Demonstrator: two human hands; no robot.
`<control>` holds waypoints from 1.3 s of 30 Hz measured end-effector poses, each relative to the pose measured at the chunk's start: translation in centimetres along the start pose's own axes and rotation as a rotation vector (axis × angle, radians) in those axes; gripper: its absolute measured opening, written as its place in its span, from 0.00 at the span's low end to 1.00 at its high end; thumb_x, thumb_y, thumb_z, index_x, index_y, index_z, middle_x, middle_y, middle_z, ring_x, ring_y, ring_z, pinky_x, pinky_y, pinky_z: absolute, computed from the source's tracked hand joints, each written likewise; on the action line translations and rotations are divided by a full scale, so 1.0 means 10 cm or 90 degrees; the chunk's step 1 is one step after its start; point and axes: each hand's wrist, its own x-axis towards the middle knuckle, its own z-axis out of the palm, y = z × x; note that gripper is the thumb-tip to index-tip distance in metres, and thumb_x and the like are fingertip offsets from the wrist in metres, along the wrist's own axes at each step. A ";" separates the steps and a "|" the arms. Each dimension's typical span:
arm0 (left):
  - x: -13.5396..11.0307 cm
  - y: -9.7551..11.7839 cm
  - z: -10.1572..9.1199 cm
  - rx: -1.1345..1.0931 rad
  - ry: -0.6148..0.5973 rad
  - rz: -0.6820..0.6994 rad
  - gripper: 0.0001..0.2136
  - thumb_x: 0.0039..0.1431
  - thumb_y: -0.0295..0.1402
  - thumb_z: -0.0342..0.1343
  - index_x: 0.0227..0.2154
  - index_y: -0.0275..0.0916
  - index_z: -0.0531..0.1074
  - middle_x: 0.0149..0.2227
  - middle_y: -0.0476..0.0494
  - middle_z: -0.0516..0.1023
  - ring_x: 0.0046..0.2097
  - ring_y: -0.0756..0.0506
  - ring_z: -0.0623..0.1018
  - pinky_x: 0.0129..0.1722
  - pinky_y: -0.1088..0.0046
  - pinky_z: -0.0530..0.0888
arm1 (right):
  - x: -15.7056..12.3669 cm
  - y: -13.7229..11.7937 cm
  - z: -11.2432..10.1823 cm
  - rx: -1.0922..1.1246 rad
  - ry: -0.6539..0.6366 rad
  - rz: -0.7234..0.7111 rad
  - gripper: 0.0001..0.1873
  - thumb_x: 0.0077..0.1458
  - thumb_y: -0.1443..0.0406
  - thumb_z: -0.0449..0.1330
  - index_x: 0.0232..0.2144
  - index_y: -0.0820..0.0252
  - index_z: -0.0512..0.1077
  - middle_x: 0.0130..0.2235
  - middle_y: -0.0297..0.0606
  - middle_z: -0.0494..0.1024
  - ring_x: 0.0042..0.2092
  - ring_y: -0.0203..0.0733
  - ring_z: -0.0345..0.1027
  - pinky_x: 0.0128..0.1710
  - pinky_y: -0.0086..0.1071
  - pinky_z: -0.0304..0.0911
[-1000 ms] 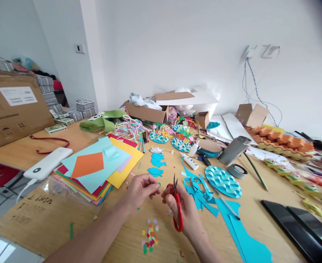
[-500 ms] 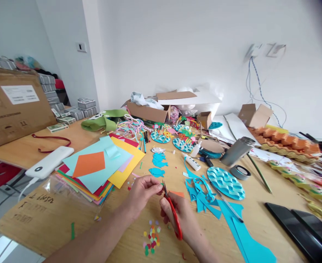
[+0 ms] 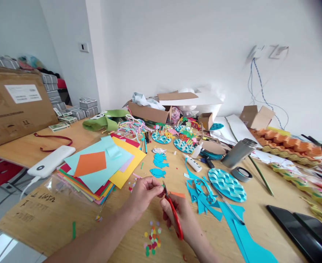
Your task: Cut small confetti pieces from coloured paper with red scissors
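Note:
My right hand (image 3: 183,214) grips a pair of scissors (image 3: 174,213) with red handles, the blades pointing up and away from me. Close beside the blade tips, my left hand (image 3: 144,193) pinches a tiny scrap of green paper (image 3: 162,185), mostly hidden by the fingertips. Below the hands lies a loose cluster of small coloured paper dots (image 3: 152,239). Beyond them, several blue paper fish (image 3: 157,172) rest on the wooden table. An orange paper piece (image 3: 178,194) is partly covered behind my right hand.
Left stands a stack of coloured paper (image 3: 95,175) beside a white power bank (image 3: 51,160). To the right are blue paper scraps (image 3: 203,197), a wavy blue oval (image 3: 226,184), a tape roll (image 3: 241,174), a steel flask (image 3: 239,152) and a black phone (image 3: 289,228). A glue bottle (image 3: 194,163) lies further back.
The whole view has shifted very slightly. Both hands keep nearly the same pose, with the scissors still beside the green scrap.

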 end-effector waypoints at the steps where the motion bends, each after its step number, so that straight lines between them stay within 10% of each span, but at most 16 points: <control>1: 0.00 0.00 0.00 0.000 0.000 0.000 0.05 0.46 0.30 0.57 0.21 0.34 0.69 0.22 0.49 0.73 0.27 0.51 0.71 0.30 0.75 0.67 | 0.00 0.00 0.00 -0.004 0.000 0.002 0.19 0.49 0.52 0.57 0.20 0.62 0.62 0.17 0.29 0.66 0.16 0.32 0.60 0.14 0.23 0.51; 39: 0.01 0.05 0.00 -0.048 0.017 -0.056 0.04 0.44 0.30 0.58 0.23 0.34 0.70 0.22 0.48 0.75 0.27 0.51 0.73 0.30 0.76 0.69 | 0.04 0.05 -0.03 -0.065 0.007 0.063 0.21 0.47 0.52 0.58 0.17 0.60 0.58 0.14 0.30 0.66 0.12 0.29 0.58 0.11 0.20 0.46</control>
